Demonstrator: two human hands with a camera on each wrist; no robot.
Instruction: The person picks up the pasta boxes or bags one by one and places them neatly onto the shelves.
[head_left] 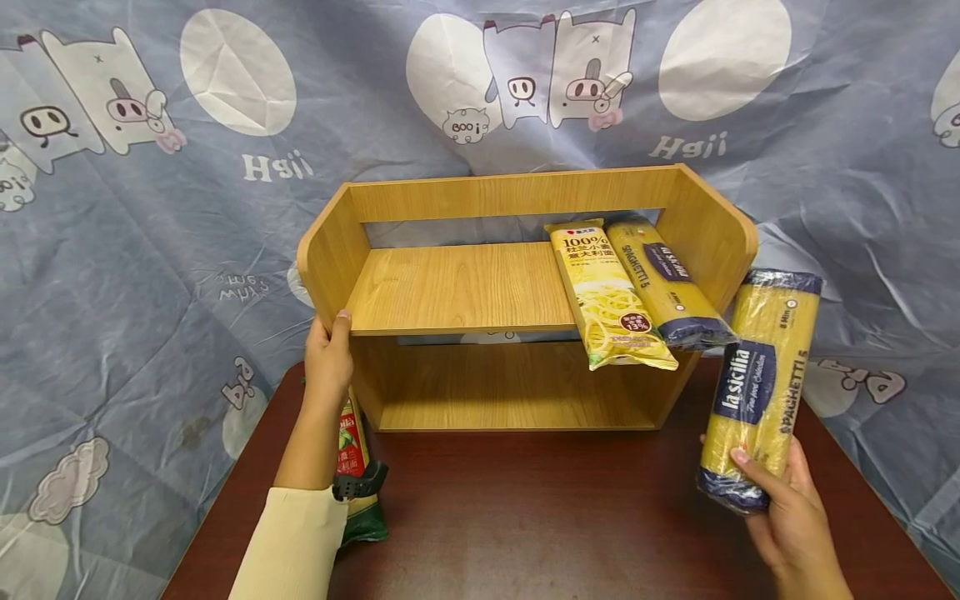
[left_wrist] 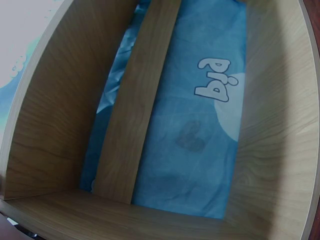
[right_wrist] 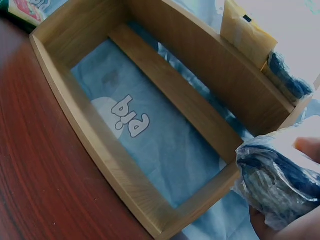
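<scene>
My right hand [head_left: 791,512] holds a clear-wrapped pack of La Sicilia spaghetti [head_left: 795,333] near its lower end, with the thumb across its front. The pack stands tilted beside the right end of a two-tier wooden shelf [head_left: 465,287]. In the right wrist view, the blue end of this spaghetti pack [right_wrist: 270,165] shows close up. At the shelf's left side panel, my left hand [head_left: 328,358] grips the front edge. On the upper tier, a yellow pasta packet [head_left: 611,300] lies next to another La Sicilia spaghetti pack [head_left: 667,287]; both overhang the front edge.
A red and green pasta packet [head_left: 363,508] lies on the dark red-brown table [head_left: 525,508], left of the shelf and partly behind my left forearm. Blue patterned cloth [head_left: 375,100] hangs behind and around the table. The lower tier [head_left: 517,392] has an open back.
</scene>
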